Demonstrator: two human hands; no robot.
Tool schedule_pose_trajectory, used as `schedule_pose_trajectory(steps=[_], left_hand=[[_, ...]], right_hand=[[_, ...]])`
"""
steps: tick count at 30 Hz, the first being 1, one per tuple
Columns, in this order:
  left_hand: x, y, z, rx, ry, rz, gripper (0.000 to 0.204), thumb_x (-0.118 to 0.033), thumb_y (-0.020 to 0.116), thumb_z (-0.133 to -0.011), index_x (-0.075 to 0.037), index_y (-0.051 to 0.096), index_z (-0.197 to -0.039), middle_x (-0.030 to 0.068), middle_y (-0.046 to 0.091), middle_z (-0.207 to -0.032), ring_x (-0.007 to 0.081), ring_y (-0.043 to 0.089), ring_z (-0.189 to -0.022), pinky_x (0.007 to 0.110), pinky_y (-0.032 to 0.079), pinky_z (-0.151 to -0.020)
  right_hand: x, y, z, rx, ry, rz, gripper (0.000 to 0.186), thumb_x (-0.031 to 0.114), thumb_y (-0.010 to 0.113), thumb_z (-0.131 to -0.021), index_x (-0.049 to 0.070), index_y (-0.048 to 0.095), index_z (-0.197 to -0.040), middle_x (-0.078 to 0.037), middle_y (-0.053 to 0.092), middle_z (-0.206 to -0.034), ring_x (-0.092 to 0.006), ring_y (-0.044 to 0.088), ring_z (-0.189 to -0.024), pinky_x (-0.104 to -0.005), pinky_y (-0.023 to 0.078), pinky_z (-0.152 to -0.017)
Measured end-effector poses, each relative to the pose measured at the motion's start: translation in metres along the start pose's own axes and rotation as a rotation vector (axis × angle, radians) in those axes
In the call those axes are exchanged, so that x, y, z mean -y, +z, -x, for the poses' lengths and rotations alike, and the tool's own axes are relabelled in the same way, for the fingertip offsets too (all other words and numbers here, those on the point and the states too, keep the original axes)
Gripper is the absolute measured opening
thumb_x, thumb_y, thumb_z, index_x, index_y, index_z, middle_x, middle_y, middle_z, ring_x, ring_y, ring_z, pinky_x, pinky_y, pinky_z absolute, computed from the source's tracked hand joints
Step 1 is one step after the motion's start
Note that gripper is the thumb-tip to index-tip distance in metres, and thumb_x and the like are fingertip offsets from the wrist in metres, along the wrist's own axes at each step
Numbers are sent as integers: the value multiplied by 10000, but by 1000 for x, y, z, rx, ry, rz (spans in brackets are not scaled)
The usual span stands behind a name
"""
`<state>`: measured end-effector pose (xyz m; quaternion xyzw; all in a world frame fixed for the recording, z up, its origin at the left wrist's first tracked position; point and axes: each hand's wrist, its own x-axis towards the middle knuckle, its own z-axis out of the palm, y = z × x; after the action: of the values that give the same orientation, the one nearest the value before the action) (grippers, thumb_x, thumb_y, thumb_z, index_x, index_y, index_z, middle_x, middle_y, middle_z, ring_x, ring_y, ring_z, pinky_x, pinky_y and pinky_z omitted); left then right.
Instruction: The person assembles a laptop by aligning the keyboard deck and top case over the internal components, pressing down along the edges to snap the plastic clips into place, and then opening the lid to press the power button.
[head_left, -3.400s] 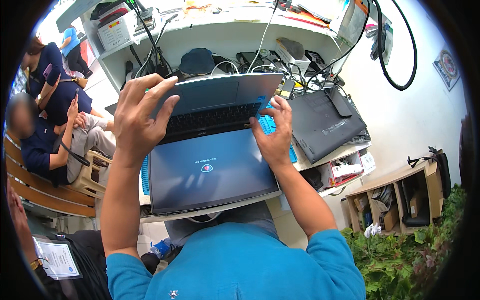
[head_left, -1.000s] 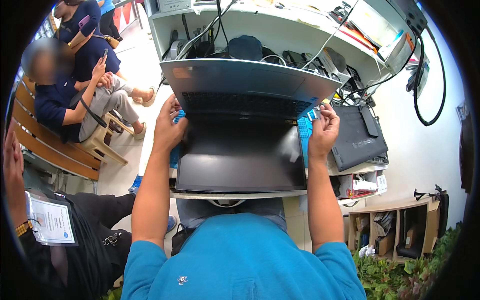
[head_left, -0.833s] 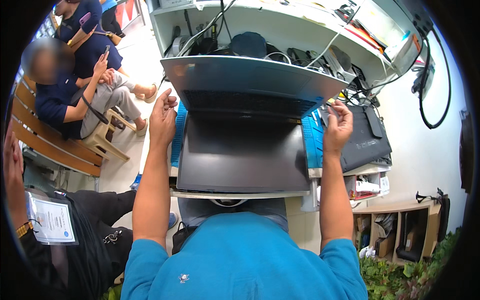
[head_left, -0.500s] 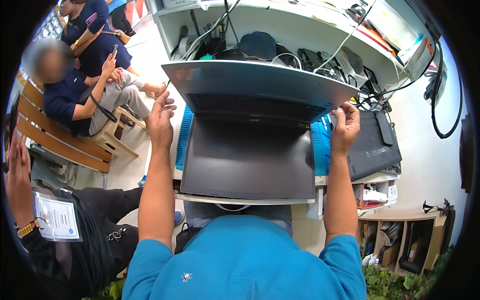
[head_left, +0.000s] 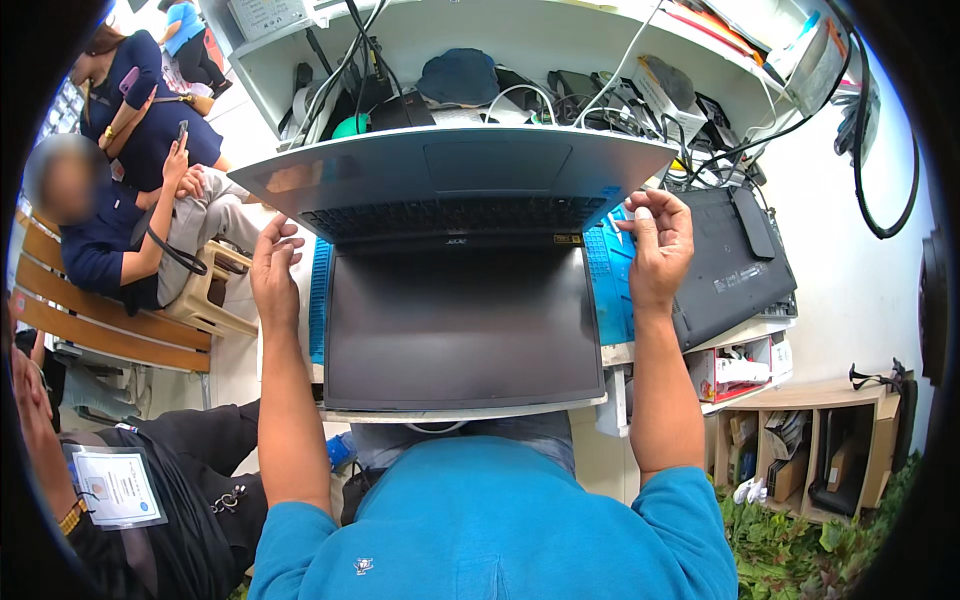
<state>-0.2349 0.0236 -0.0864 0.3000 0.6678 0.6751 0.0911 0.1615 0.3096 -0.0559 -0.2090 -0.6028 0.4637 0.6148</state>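
cluttered workbench point(head_left: 500, 40) | open laptop point(head_left: 460, 290); left hand point(head_left: 273, 270) raised, fingers loose, empty; right hand point(head_left: 652, 240) half-curled, empty

Blue short-sleeved shirt, small white emblem on back; forearms, hands bare.

White shelf unit point(head_left: 560, 40) across top of frame, crammed with cables point(head_left: 345, 60) and gear. White wall point(head_left: 860, 290) at right. Low wooden shelf point(head_left: 800, 450) lower right, green plants point(head_left: 800, 550) below it. Wooden bench point(head_left: 90, 330) at left, people seated. Pale floor point(head_left: 235, 345) left of centre.
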Motion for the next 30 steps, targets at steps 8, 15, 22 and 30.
schedule_pose_trajectory(steps=[8,15,22,30], left_hand=[[-6,2,0,2,10,-2,479,-119,548,-1020,-19,637,-1481,87,675,-1264,163,686,-1056,304,516,-909],[-6,-3,1,-36,0,8,491,-117,557,-1002,-20,655,-1473,96,673,-1262,156,690,-1027,299,515,-881],[-2,4,-2,-19,2,59,446,-313,529,-1151,-15,653,-1459,79,669,-1218,138,668,-983,276,508,-835],[-3,1,0,-27,28,41,791,-645,390,-1150,40,628,-1464,98,650,-1209,142,657,-995,269,493,-831]], right_hand=[[1,-4,-1,-32,15,-11,228,-33,610,-1062,-30,607,-1290,-126,722,-1159,-157,715,-1018,-284,646,-781],[-2,1,0,-23,39,-10,226,-19,611,-1067,-30,606,-1293,-120,723,-1143,-158,719,-988,-286,644,-767],[-3,-10,-1,-40,33,39,213,-11,611,-1076,-27,609,-1289,-120,729,-1113,-153,717,-943,-285,634,-770],[0,-3,-1,-38,49,63,246,-75,571,-1047,-30,612,-1285,-117,727,-1124,-150,712,-954,-274,621,-771]])
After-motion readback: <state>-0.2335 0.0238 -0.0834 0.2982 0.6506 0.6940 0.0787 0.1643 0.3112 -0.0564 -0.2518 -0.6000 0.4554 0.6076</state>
